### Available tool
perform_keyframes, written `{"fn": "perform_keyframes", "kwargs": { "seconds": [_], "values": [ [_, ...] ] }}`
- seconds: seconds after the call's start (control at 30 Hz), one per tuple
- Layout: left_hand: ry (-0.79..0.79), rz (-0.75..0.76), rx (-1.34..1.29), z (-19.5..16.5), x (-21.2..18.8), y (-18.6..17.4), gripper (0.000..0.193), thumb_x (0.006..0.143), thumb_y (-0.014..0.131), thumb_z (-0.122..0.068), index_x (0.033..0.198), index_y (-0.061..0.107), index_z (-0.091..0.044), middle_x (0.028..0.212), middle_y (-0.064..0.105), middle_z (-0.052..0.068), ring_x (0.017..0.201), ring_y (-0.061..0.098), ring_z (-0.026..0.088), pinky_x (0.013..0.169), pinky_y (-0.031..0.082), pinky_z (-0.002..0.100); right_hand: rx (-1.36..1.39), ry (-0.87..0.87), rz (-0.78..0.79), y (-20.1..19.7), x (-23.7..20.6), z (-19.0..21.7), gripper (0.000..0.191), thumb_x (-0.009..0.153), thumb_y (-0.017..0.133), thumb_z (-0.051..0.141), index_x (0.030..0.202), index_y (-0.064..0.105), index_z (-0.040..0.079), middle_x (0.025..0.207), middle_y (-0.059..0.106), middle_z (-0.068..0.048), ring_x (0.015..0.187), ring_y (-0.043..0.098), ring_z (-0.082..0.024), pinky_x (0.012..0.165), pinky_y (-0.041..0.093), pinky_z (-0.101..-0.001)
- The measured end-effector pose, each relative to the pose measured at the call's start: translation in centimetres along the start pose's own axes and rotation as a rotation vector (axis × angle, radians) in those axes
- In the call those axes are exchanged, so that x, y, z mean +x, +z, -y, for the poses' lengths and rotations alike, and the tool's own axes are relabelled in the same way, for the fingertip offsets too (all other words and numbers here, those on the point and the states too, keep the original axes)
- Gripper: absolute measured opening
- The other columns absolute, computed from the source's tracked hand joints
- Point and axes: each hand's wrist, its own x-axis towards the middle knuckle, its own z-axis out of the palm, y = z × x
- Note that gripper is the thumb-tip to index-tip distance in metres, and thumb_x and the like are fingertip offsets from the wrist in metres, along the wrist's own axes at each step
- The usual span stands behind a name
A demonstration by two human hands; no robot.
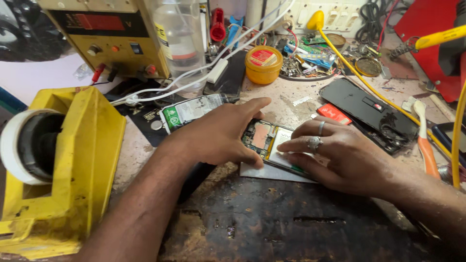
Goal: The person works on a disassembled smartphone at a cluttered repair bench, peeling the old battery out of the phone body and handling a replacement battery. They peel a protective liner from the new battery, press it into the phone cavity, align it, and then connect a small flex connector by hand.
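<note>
Worn, stained workbench (272, 228), dark peeling patch in front, cluttered at the back. Big yellow tape dispenser (73, 165) far left, blocky chipped plastic, white roll on its hub. Yellow bench power supply (111, 39) behind it, clear plastic bottle (179, 39) alongside. Glossy black phone back cover (369, 109) lies right of centre; small round orange tin (263, 64) behind.

Opened phone (269, 140) sits mid-bench between both hands, flat, circuit board and metal shields exposed, resting on a pale sheet.

Left hand (218, 133): fingers extended and held together, arched over the phone's left end, thumb pressed against its near edge, steadying it. Right hand (335, 150), rings on two fingers: fingertips (286, 148) bunched close, pressing down on the white part inside the phone; no tool held.

Step judged: seating or pressing a component into the open body. Next move likely needs firm, even fingertip pressure while the left hand stops the phone sliding.
</note>
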Motion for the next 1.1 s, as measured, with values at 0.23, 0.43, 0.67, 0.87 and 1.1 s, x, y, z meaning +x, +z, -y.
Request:
{"fn": "perform_keyframes", "kwargs": {
  "seconds": [0.23,0.43,0.67,0.87,1.1],
  "values": [
    [0.096,-0.044,-0.006,2.4,-0.9,-0.5,0.118,0.057,0.094,-0.033,0.153,0.032,-0.005,0.140,0.060,0.018,0.133,0.055,0.032,0.109,0.043,0.038,-0.103,-0.020,0.080,1.6,2.6,1.0,0.034,0.089,0.064,0.014,0.121,0.075,0.017,0.103,0.073,-0.008,0.088,0.070,-0.030,0.074,0.055,-0.0427],
    [0.096,-0.062,0.055,3.1,-2.3,-0.9,0.117,0.057,0.095,-0.037,0.153,0.035,-0.007,0.136,0.062,0.018,0.132,0.053,0.035,0.109,0.042,0.041,-0.200,-0.006,0.110,2.4,3.9,3.4,0.027,0.089,0.065,0.018,0.115,0.073,0.017,0.097,0.069,-0.007,0.091,0.066,-0.029,0.077,0.051,-0.0433],
    [0.024,-0.052,0.135,2.9,-3.0,-1.8,0.090,0.056,0.095,-0.041,0.130,0.052,-0.012,0.120,0.067,0.011,0.124,0.056,0.032,0.104,0.042,0.046,-0.451,-0.136,0.290,2.1,5.2,4.0,0.051,0.077,0.066,0.018,0.128,0.069,0.017,0.102,0.067,-0.006,0.094,0.065,-0.029,0.073,0.052,-0.0419],
    [0.066,-0.042,0.187,2.1,-2.8,-1.0,0.062,0.059,0.094,-0.041,0.105,0.065,-0.013,0.108,0.069,0.008,0.120,0.057,0.029,0.101,0.043,0.046,-0.059,-0.009,0.075,2.4,3.1,2.3,0.036,0.089,0.065,0.012,0.123,0.076,0.017,0.101,0.069,-0.007,0.084,0.068,-0.020,0.070,0.056,-0.0358],
    [0.191,-0.081,0.208,2.1,-0.8,-0.4,0.051,0.057,0.093,-0.041,0.098,0.075,-0.017,0.110,0.071,0.006,0.124,0.057,0.028,0.105,0.041,0.045,0.085,0.539,-0.001,2.4,3.7,-1.1,0.033,0.085,0.076,0.030,0.116,0.077,0.017,0.074,0.074,0.001,0.061,0.069,-0.013,0.058,0.056,-0.0320]
  ]
}}
